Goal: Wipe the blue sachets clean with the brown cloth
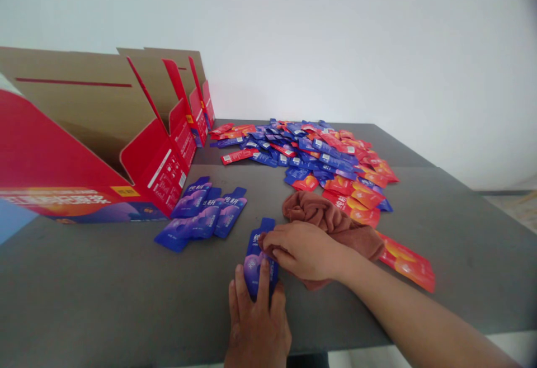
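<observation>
A blue and purple pouch [253,272] lies flat on the grey table with its narrow spout end pointing away. My left hand [259,320] rests on its near end, fingers spread and pressing it down. My right hand [302,249] is closed on a brown cloth [335,220], and a bunched bit of that cloth touches the pouch's upper right part. The rest of the cloth lies crumpled behind and beneath my right hand. Several blue pouches [205,216] overlap to the left, beside the nearest box.
Open red cardboard boxes [161,175] stand in a row along the left. A large heap of blue and red pouches [310,147] covers the back middle of the grey table [126,284]. One red pouch [409,262] lies right of the cloth.
</observation>
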`<state>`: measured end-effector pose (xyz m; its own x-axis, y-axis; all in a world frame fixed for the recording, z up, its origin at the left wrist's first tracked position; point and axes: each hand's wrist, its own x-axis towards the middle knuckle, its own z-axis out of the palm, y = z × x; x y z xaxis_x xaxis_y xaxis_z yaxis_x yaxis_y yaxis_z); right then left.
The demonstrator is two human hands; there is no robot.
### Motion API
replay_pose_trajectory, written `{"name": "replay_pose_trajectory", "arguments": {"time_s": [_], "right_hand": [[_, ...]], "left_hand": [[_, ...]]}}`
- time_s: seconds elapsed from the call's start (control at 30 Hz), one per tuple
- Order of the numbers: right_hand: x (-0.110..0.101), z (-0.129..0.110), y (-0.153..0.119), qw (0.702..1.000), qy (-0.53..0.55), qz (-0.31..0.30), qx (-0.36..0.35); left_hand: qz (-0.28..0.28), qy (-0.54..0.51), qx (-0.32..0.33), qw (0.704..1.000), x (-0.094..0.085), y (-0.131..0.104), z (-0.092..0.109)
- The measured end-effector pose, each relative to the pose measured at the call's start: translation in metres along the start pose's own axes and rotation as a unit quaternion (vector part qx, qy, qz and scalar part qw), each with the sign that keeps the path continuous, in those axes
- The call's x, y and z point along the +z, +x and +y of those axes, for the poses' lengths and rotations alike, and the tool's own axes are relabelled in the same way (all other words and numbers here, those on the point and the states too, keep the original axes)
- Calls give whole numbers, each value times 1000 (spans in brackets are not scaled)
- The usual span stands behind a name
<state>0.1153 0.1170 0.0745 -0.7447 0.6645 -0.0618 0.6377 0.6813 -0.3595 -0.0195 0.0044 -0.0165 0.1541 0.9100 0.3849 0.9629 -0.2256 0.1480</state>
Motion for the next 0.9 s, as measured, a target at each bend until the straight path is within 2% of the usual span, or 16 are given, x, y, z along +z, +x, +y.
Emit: {"name": "replay_pose_trajectory", "arguments": {"time_s": [0.33,0.7,0.9], "right_hand": [[4,1,1,999,-17,19,29],[-1,0,0,1000,-2,-11,-26],[-1,-1,0,1000,11,-8,-16]], "left_hand": [[-4,-5,-5,1000,-3,2,1],[-1,-10,-4,1000,-1,1,0],[-3,-19,-14,1000,-4,2,2]]}}
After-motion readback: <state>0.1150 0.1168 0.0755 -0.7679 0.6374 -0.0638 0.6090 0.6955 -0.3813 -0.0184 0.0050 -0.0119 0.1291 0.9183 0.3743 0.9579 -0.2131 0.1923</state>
